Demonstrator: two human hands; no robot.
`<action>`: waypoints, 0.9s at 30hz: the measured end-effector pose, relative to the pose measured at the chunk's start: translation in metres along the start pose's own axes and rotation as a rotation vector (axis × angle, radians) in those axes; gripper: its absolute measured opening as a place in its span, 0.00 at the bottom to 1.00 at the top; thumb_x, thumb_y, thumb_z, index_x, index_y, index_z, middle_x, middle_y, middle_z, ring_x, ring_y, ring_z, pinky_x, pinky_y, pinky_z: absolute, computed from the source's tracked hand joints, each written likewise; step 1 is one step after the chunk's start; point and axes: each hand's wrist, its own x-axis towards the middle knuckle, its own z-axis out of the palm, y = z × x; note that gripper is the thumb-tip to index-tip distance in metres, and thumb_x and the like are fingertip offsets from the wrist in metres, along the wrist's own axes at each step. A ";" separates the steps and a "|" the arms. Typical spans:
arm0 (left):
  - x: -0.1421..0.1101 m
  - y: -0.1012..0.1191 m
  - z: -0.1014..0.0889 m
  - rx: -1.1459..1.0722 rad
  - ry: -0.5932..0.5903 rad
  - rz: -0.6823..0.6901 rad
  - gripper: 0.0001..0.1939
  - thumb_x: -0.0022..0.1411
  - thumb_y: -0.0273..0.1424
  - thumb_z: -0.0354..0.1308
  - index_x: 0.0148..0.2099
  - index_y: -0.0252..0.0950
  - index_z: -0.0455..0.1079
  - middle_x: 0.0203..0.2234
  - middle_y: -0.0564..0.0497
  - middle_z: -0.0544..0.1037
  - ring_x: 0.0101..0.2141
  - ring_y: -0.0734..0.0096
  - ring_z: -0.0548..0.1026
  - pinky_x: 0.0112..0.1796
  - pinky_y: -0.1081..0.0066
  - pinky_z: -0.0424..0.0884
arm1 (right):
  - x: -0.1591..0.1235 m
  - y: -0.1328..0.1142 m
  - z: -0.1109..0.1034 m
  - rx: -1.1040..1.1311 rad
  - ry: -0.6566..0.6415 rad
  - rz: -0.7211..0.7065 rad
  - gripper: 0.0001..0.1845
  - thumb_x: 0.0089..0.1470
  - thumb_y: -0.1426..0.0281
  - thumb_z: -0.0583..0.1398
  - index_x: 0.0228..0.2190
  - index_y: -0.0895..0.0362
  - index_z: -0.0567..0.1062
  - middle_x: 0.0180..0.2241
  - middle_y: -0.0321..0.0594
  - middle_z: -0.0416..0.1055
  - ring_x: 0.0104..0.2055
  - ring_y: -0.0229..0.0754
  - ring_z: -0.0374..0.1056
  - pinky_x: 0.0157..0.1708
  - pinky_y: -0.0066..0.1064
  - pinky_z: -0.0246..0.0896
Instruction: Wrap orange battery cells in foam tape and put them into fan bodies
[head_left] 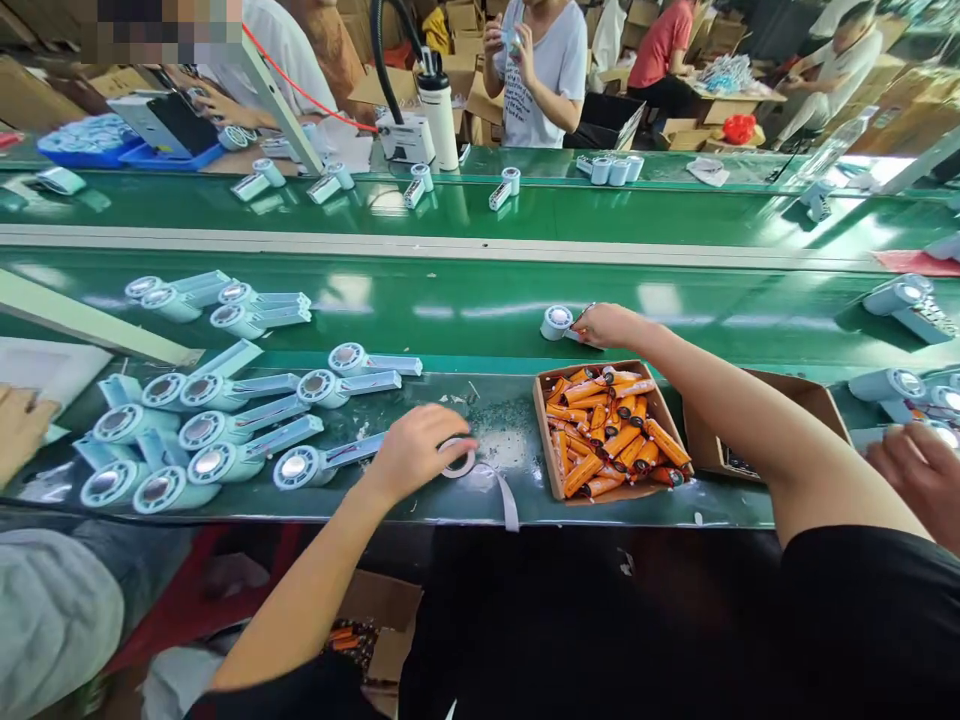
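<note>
On the far side of the box, my right hand (611, 328) has its fingers closed on the handle of a light blue handheld fan (556, 322) lying on the green belt. My left hand (420, 445) curls over a roll of white tape (459, 462) at the bench's near side, and a loose strip (508, 500) trails from it. Between my arms stands a cardboard box (559, 485) full of orange batteries (611, 440) with wires. Several more fan bodies (217, 460) with open handles are grouped left of my left hand.
A second cardboard box (802, 405) is partly hidden under my right forearm. Co-workers' hands show at the left edge (22, 430) and right edge (919, 470). More fans (900, 385) lie at right. Across the belt, other people work behind a row of fans (420, 185).
</note>
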 end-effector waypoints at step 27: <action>-0.044 0.063 0.012 0.178 0.246 0.372 0.16 0.69 0.19 0.58 0.54 0.37 0.76 0.47 0.44 0.83 0.50 0.55 0.79 0.49 0.56 0.78 | -0.157 -0.175 0.004 0.170 0.281 -0.073 0.20 0.69 0.61 0.57 0.54 0.55 0.81 0.49 0.53 0.74 0.51 0.54 0.68 0.53 0.46 0.66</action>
